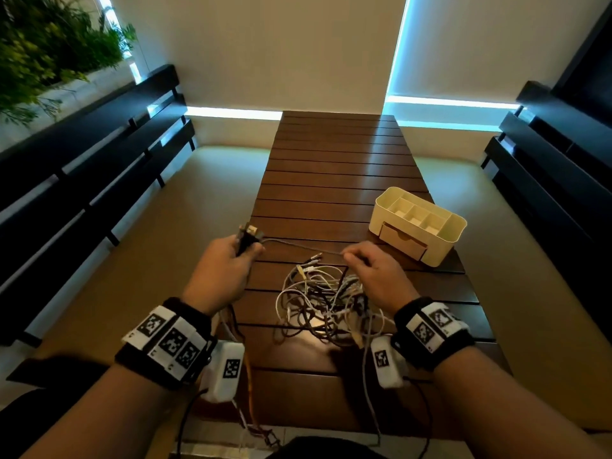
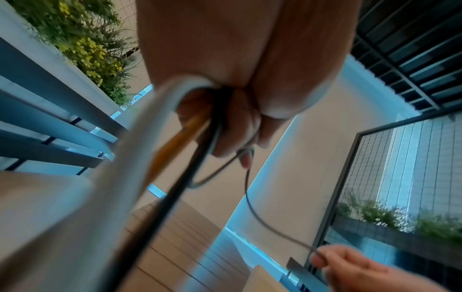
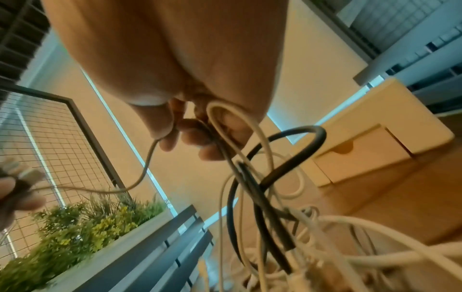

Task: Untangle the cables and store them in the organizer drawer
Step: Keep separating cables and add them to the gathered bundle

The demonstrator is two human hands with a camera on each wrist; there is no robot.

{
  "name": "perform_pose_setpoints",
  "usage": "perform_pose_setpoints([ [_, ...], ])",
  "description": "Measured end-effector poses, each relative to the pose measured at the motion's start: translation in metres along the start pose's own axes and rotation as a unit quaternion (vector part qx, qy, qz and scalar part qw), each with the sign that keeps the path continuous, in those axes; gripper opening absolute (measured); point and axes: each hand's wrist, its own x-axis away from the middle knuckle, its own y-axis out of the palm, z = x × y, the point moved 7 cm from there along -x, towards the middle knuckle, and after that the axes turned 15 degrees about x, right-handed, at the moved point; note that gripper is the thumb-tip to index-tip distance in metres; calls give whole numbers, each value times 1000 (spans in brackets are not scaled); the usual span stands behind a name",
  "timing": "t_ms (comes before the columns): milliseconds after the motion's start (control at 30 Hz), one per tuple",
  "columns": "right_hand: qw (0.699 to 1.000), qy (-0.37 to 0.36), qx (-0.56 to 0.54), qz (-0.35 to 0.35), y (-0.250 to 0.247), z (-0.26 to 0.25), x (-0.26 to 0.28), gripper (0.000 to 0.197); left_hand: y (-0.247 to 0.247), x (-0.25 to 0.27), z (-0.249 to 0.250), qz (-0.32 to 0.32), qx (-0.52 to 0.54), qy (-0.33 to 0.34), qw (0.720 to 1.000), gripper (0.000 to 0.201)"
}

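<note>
A tangle of white, grey and dark cables (image 1: 326,303) lies on the slatted wooden table (image 1: 331,167) between my hands. My left hand (image 1: 231,256) grips a bundle of cable ends and plugs (image 1: 249,234) at the table's left edge; the left wrist view shows white, orange and black strands (image 2: 200,126) in that grip. A thin grey cable (image 1: 298,244) runs taut from there to my right hand (image 1: 361,261), which pinches it (image 3: 150,158). White and black loops (image 3: 262,158) hang under the right hand. The cream organizer (image 1: 418,223) with its closed drawer (image 1: 402,241) stands to the right.
Dark slatted benches (image 1: 99,154) run along both sides of the table. A planter with green plants (image 1: 49,44) sits at the far left. Several wires (image 1: 251,422) trail off the table's near edge. The far half of the table holds nothing.
</note>
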Motion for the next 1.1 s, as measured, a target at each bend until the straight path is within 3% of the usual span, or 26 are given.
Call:
perform_pose_setpoints([
  [67, 997, -46, 65, 16, -11, -6, -9, 13, -10, 2, 5, 68, 26, 22, 997, 22],
  [133, 986, -90, 143, 8, -11, -10, -13, 11, -12, 4, 16, 93, 57, 45, 993, 20],
  [200, 973, -142, 180, -3, -5, -20, -11, 10, 2, 6, 27, 52, 72, 68, 994, 19],
  [400, 965, -247, 80, 33, -6, -68, 2, 6, 67, 18, 43, -116, 66, 128, 983, 15],
  [467, 966, -245, 61, 49, -12, -72, 2, 6, 75, 18, 42, -142, 65, 114, 981, 26],
  [567, 973, -219, 30, 66, -21, -66, 5, 7, 77, 15, 42, -169, 7, 116, 979, 22],
  [633, 982, -182, -2, 42, -16, -57, 6, 8, 69, 14, 46, -144, 14, 133, 980, 22],
  [733, 995, -82, -16, -59, 10, -32, 7, 21, 47, 9, 56, -84, 183, 111, 973, 22],
  [833, 993, -33, 4, -112, 28, -7, 11, 31, 35, 6, 61, -85, 275, 78, 955, 23],
  [900, 995, -30, -2, -97, 22, -6, 7, 27, 31, 4, 55, -99, 221, 61, 968, 25],
  [967, 999, -37, -23, -16, 4, -11, -1, 23, 33, 2, 39, -128, 69, 22, 989, 26],
  [1033, 992, -71, -50, 92, -25, -25, -3, 20, 42, 8, 16, -191, -90, -37, 977, 26],
  [1100, 981, -124, -51, 144, -45, -44, -1, 15, 46, 13, 4, -189, -137, -54, 971, 30],
])
